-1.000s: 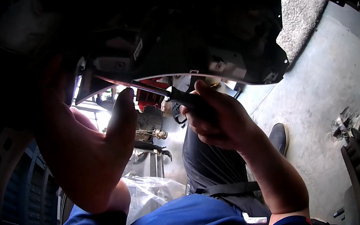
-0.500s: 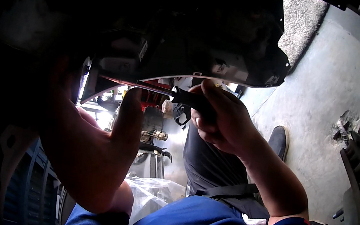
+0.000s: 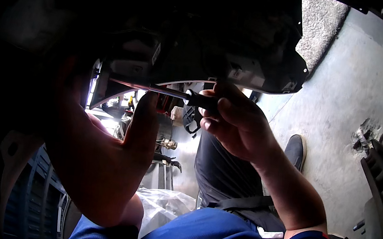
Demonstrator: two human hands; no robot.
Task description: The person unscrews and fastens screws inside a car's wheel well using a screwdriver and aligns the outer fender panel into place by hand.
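The right hand [image 3: 237, 123] has its fingers curled closed about a screwdriver [image 3: 171, 92], which runs leftward out of that grip, level, to a tip I lose in shadow. Just above the tool sweeps the pale lower edge of a dark panel [image 3: 186, 55]. Left of the grip, the left hand [image 3: 105, 144] has its thumb up beside the steel; its fingers vanish into darkness, so I can't tell how far they're closed or on what. A shoe [image 3: 295, 151] shows below and right of the grip.
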